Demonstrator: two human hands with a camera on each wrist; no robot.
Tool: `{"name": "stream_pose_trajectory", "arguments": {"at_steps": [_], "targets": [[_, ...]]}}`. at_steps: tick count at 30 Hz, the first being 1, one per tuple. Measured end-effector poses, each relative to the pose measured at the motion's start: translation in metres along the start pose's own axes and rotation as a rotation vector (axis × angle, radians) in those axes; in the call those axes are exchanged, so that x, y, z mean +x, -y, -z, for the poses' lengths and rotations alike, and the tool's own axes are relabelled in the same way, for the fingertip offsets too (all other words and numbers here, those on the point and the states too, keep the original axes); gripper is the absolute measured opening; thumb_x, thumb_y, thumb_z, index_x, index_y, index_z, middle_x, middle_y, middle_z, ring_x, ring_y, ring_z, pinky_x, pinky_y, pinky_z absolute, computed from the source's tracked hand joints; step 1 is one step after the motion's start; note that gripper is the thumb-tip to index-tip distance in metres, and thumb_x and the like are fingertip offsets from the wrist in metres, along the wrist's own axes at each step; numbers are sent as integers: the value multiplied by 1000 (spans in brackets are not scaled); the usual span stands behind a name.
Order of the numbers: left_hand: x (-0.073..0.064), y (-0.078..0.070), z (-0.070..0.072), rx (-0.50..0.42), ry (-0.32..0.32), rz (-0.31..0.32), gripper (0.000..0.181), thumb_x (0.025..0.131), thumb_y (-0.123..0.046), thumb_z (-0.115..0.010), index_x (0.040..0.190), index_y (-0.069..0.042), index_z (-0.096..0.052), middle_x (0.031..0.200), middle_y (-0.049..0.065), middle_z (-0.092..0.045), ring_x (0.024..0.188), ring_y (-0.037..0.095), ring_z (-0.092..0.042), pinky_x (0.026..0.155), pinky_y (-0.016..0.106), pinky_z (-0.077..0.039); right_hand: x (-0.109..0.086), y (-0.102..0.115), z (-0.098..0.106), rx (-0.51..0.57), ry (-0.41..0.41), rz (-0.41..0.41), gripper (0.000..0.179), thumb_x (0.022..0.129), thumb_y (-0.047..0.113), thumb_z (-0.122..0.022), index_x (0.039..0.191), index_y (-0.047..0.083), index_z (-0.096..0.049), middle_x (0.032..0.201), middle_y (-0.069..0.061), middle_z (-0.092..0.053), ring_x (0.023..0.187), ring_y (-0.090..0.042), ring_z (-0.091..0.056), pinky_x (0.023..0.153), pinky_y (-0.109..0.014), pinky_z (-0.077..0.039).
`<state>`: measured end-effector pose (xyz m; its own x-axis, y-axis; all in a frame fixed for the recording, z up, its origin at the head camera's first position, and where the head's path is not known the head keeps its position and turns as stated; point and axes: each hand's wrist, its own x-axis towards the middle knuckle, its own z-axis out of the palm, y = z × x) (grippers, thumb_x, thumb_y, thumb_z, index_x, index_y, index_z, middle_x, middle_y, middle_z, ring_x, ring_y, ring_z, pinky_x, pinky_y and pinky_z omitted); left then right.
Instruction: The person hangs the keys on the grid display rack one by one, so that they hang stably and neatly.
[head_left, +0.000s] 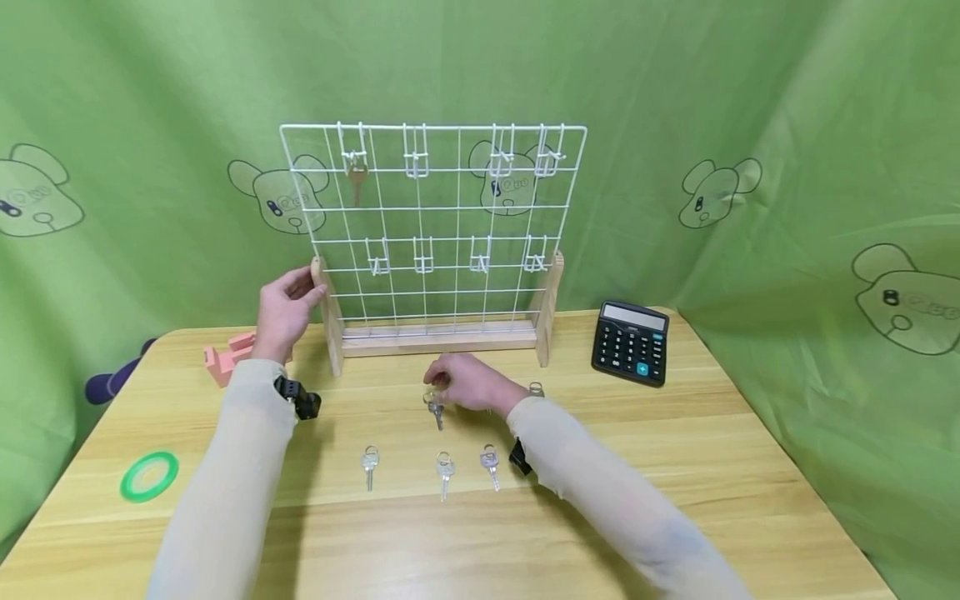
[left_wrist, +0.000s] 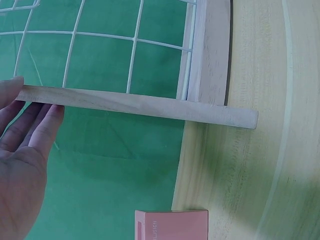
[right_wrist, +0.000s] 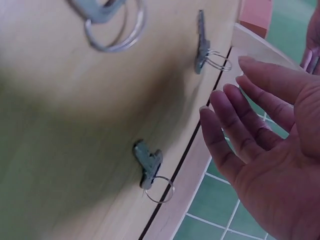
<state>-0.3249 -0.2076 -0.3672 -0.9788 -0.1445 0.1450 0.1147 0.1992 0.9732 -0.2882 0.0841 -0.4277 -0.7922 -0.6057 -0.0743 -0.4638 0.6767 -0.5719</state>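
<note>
Left hand [head_left: 285,310] pinches the rack post [head_left: 332,332]; right hand [head_left: 471,382], loose, near a key [head_left: 438,413]. Calculator [head_left: 631,343] on wooden tabletop [head_left: 735,442], green curtain [head_left: 645,83] behind.

Green cloth [head_left: 637,67] hangs behind the table [head_left: 750,500] and along both sides, with loose folds and creases. Outlined cartoon bear heads [head_left: 720,196] repeat across it, some partly bent by the folds. The table has a light wood-grain top, rounded far corners and a pale line running across it. Light is soft, with blurred shadows on the tabletop.
</note>
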Motion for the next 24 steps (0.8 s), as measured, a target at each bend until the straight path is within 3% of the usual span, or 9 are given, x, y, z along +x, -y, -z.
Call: {"name": "stream_pose_trajectory", "arguments": {"at_steps": [9, 24], "targets": [[0, -1, 1, -1, 1, 14, 50, 96, -10, -64, 144, -5, -47, 143, 15, -50, 128, 24, -50, 105, 28, -44, 8, 1, -7, -28, 19, -2, 24, 87, 3, -73, 110, 4, -68, 94, 0, -63, 87, -12, -57, 81, -22, -51], [1, 1, 1, 6, 6, 23, 50, 97, -11, -63, 144, -7, -47, 143, 15, -50, 128, 24, -50, 106, 30, -43, 12, -4, -10, -79, -10, -19, 10, 90, 1, -66, 89, 10, -69, 79, 5, -63, 73, -12, -57, 71, -24, -51]]}}
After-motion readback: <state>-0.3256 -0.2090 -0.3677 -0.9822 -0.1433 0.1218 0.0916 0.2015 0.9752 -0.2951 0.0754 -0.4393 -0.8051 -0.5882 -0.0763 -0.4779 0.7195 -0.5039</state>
